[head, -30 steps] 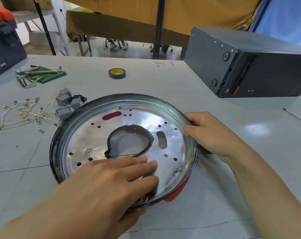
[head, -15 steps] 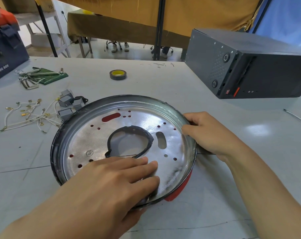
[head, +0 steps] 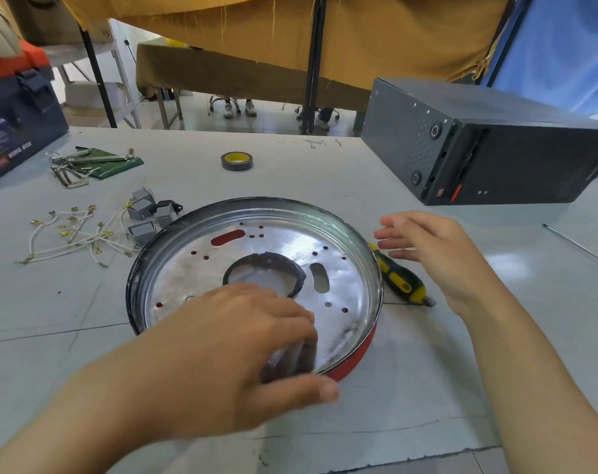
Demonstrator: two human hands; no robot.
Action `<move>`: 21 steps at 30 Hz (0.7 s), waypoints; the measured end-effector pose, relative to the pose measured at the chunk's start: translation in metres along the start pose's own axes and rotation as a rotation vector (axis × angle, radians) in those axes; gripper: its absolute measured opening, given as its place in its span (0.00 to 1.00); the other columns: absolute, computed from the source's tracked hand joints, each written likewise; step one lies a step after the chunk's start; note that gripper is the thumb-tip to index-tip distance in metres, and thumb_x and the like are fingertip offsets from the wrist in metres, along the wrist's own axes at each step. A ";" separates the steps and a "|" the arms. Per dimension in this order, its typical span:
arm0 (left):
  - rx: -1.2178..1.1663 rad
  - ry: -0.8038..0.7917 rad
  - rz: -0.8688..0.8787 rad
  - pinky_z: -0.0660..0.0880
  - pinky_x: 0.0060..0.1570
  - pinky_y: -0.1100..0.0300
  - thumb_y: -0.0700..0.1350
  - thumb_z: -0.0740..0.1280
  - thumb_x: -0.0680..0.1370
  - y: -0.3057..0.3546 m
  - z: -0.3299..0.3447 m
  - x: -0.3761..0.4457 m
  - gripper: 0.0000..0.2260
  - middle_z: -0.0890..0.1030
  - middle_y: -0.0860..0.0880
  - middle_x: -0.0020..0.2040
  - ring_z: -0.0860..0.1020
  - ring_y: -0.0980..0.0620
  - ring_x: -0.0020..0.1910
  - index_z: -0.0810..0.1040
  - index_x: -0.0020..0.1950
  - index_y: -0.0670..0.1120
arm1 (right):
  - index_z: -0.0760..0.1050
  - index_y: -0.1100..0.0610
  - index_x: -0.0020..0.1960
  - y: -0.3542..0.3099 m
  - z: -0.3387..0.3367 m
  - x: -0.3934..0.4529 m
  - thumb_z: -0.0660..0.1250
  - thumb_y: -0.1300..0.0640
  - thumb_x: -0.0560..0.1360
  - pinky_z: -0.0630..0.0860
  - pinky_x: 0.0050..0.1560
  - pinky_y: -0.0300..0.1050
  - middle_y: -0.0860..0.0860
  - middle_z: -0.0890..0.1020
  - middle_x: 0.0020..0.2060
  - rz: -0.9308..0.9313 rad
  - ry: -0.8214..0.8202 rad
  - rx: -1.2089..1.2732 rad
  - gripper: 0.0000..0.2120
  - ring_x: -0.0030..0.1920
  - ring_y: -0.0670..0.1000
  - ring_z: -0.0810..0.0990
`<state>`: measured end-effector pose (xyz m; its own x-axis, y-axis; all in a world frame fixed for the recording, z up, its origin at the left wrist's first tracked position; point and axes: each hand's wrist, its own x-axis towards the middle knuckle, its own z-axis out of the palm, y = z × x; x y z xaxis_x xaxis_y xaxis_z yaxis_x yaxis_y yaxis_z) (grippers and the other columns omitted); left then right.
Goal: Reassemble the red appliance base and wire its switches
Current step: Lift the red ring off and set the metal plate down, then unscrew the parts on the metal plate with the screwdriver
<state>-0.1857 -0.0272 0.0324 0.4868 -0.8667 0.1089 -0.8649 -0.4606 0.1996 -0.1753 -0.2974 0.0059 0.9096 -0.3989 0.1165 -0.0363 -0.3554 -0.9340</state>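
Gripping the near rim of the red appliance base (head: 352, 364) mid-table, your left hand (head: 229, 350) pinches it; your right hand (head: 434, 254) hovers spread, holding nothing, above a screwdriver (head: 398, 278). Switches (head: 147, 213) and wires (head: 72, 234) lie left.

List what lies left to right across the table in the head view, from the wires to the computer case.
White wires → grey switches → red appliance base → screwdriver → black computer case.
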 end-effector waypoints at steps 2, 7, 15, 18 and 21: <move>-0.052 0.006 -0.003 0.71 0.49 0.58 0.71 0.39 0.74 -0.005 0.000 0.004 0.30 0.77 0.60 0.49 0.73 0.61 0.48 0.74 0.53 0.58 | 0.80 0.50 0.48 0.008 -0.010 0.002 0.61 0.59 0.78 0.77 0.50 0.41 0.47 0.84 0.44 -0.015 0.072 -0.089 0.10 0.44 0.44 0.83; -0.096 -0.010 -0.032 0.72 0.48 0.58 0.67 0.42 0.74 -0.010 0.003 0.007 0.27 0.77 0.61 0.46 0.72 0.63 0.48 0.74 0.56 0.59 | 0.81 0.51 0.44 0.029 -0.030 0.009 0.67 0.62 0.75 0.72 0.48 0.40 0.49 0.82 0.46 0.133 -0.027 -0.476 0.07 0.46 0.48 0.78; -0.157 0.021 -0.053 0.71 0.49 0.63 0.68 0.44 0.72 -0.011 0.006 0.008 0.26 0.78 0.63 0.48 0.73 0.64 0.50 0.76 0.55 0.61 | 0.79 0.51 0.36 0.025 -0.032 0.015 0.70 0.59 0.72 0.74 0.47 0.43 0.49 0.82 0.41 0.221 -0.165 -0.525 0.07 0.46 0.50 0.78; -0.172 0.027 -0.062 0.71 0.49 0.66 0.69 0.45 0.72 -0.011 0.005 0.010 0.25 0.78 0.65 0.48 0.73 0.65 0.50 0.76 0.55 0.62 | 0.78 0.55 0.35 0.024 -0.024 0.019 0.71 0.58 0.71 0.69 0.35 0.38 0.49 0.79 0.37 0.232 -0.160 -0.633 0.06 0.42 0.48 0.74; -0.181 0.041 -0.074 0.70 0.50 0.69 0.70 0.46 0.74 -0.010 0.005 0.009 0.24 0.77 0.67 0.48 0.72 0.68 0.50 0.76 0.55 0.63 | 0.80 0.63 0.42 0.022 -0.021 0.019 0.70 0.56 0.72 0.64 0.29 0.36 0.51 0.79 0.36 0.214 -0.149 -0.717 0.09 0.38 0.47 0.71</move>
<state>-0.1732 -0.0319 0.0267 0.5558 -0.8216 0.1266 -0.7922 -0.4773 0.3803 -0.1677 -0.3302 -0.0060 0.8969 -0.4205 -0.1368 -0.4317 -0.7654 -0.4773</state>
